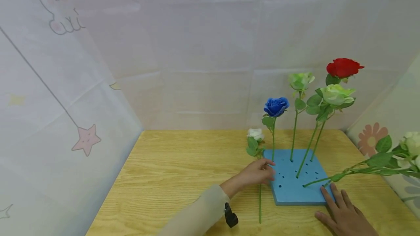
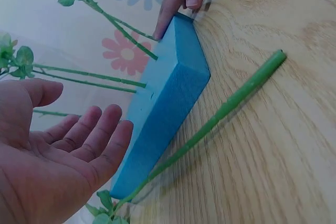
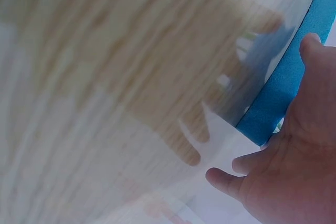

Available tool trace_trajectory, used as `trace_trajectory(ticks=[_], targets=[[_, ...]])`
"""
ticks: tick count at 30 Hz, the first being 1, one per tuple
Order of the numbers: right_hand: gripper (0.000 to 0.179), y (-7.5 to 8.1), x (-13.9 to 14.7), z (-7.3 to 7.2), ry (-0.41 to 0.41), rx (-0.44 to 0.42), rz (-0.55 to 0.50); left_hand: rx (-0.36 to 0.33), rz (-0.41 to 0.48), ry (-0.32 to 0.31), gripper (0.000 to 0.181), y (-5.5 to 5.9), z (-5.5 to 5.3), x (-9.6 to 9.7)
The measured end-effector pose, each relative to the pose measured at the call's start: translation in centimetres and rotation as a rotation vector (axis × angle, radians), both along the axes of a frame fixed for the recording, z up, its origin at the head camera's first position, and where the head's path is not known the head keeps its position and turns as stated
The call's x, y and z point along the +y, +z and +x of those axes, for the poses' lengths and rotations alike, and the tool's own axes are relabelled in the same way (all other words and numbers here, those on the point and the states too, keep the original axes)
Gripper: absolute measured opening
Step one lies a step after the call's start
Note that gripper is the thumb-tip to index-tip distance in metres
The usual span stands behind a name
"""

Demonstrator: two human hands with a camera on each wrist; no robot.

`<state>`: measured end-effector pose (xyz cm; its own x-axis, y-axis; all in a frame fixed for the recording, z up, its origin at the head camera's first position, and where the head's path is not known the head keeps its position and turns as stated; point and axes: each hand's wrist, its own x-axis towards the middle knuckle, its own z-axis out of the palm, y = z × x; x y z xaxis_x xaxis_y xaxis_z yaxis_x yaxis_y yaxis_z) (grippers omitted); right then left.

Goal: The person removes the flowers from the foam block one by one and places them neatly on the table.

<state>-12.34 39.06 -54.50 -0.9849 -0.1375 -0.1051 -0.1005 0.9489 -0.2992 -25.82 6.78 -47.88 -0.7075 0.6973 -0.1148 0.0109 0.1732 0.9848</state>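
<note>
A blue foam board [image 1: 290,195] with small holes lies on the right half of the table. Upright in it stand a blue rose [image 1: 276,107], a red rose [image 1: 343,67] and two pale green roses [image 1: 337,94]. White roses [image 1: 411,143] lean far out to the right from its front right part. Beside the board's left edge lies a white rose [image 1: 255,134], its green stem [image 2: 226,109] on the table. My left hand [image 1: 257,173] hovers over that stem, fingers loosely bent, holding nothing. Fingers of my right hand [image 1: 344,212] rest on the board's front right corner.
The wooden table [image 1: 183,170] reaches back to a pale cloth backdrop [image 1: 203,65]. Printed cloth walls [image 1: 49,126] rise on both sides. A black strap [image 1: 231,217] hangs at my left wrist.
</note>
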Motion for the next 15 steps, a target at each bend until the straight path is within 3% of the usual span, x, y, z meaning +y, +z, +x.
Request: trace_trajectory(ticks=[8, 15], targets=[[0.087, 0.2, -0.2, 0.0, -0.023, -0.006, 0.000, 0.064, -0.017, -0.053, 0.036, 0.8, 0.5, 2.2], [0.087, 0.4, -0.5, 0.1, -0.042, -0.005, 0.027, 0.194, -0.087, -0.086, 0.036, 1.1, 1.0, 4.1]])
